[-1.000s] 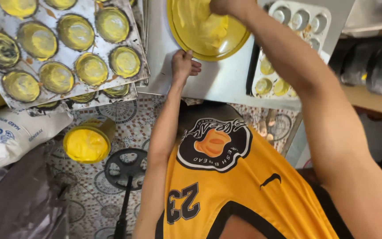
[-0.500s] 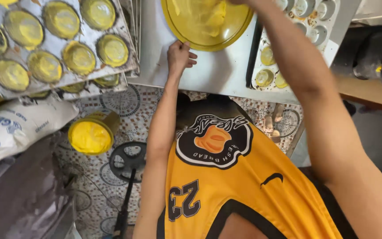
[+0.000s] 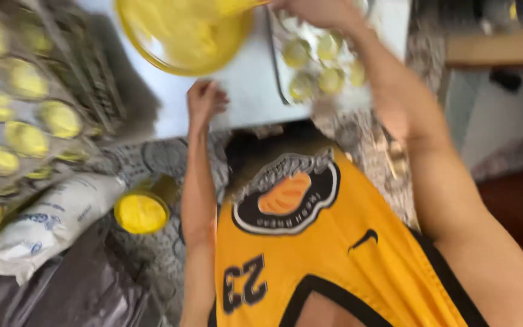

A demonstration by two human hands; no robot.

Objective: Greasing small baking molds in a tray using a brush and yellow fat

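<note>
Gripping the yellow bowl [image 3: 183, 33] of batter by its rim, right hand [image 3: 319, 11] tilts it beside the muffin tray [image 3: 319, 63], while left hand [image 3: 204, 100] presses flat on the worktop's [image 3: 249, 91] near edge

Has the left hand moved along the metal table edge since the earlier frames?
No. The left hand stays at the metal table's near edge, below the yellow bowl.

A small home-style baking kitchen, metal trays of round moulds [image 3: 25, 121] filled with yellow batter, a big yellow mixing bowl [image 3: 183, 36] on a white worktop [image 3: 249, 91], a white flour-like sack [image 3: 49, 224], patterned floor [image 3: 152, 157] below
</note>
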